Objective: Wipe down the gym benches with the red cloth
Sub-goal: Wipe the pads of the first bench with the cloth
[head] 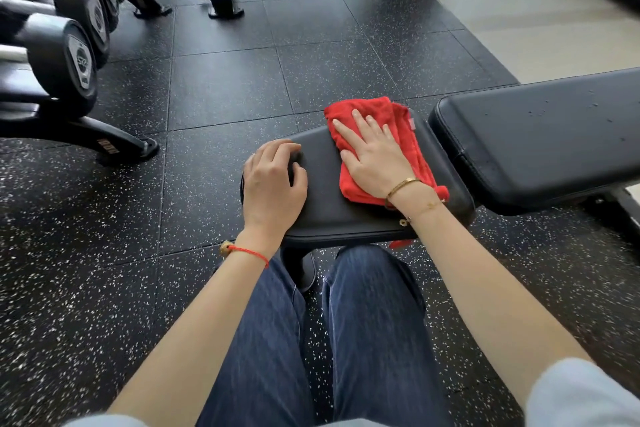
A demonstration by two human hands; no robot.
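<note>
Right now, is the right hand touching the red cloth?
Touching. The head view shows the right hand lying flat, fingers spread, on the red cloth, pressing it onto the bench seat.

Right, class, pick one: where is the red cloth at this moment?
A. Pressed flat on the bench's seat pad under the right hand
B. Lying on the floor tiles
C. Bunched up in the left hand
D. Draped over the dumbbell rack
A. The right hand lies open and flat on the red cloth, which rests on the seat pad, while the left hand grips the pad's end without any cloth.
</note>
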